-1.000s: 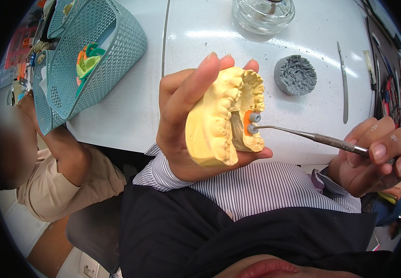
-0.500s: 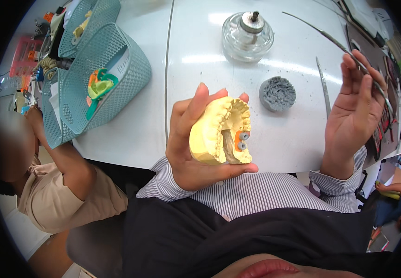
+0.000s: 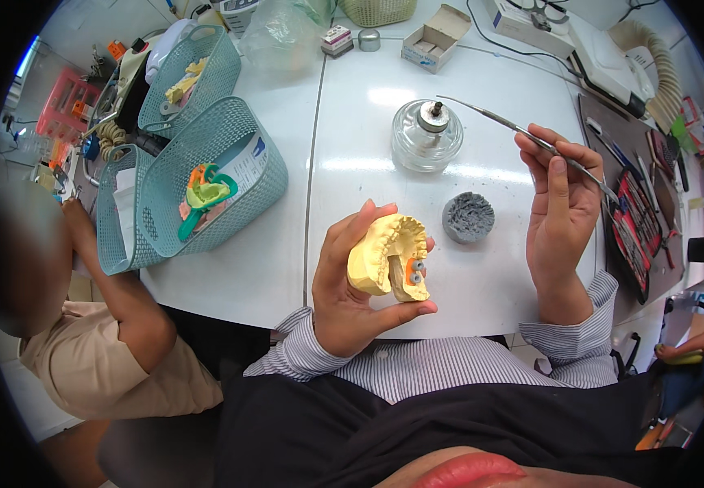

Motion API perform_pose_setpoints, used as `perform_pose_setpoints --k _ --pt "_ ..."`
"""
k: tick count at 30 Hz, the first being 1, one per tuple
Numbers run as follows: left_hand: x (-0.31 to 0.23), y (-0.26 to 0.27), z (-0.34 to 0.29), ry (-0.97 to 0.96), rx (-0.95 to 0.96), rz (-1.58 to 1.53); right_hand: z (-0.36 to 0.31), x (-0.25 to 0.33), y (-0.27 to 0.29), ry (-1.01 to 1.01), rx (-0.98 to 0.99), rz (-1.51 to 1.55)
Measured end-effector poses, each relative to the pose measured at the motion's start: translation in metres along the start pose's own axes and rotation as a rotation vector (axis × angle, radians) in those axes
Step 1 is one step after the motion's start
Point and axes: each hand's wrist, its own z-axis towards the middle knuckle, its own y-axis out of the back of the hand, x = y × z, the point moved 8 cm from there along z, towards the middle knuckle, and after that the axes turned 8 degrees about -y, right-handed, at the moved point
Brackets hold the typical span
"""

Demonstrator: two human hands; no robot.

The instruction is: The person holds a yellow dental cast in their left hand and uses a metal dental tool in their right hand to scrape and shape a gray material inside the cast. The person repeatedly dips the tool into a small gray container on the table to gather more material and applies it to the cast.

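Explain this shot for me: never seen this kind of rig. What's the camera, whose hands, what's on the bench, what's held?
There is no machine here: a person works with bare hands, and a fisheye camera worn on their head looks down, so straight edges bend near the rim. The left hand cups a yellow dental cast with orange wax and small metal parts on it. The right hand is raised and pinches a thin metal wax instrument, its tip close to the wick of a glass spirit lamp. On the white table also sit a grey crumbly puck, teal mesh baskets with coloured impression trays, small cardboard boxes, and a tool case at the right. Another person sits at the left edge.
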Motion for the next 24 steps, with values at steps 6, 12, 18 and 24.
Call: perform_pose_setpoints --k 6,12,18,24 --pt "0.008 -0.005 0.006 0.090 0.029 -0.039 -0.001 0.000 0.004 -0.001 -0.016 0.032" --pt "0.013 -0.011 0.002 0.188 0.062 -0.138 0.005 0.025 0.039 0.142 -0.089 -0.032" --pt "0.033 -0.035 -0.004 0.357 0.333 -0.119 0.002 0.029 0.030 0.041 0.084 -0.286" --pt "0.041 -0.038 -0.009 0.483 0.363 -0.126 0.002 0.019 0.027 -0.025 0.086 -0.357"
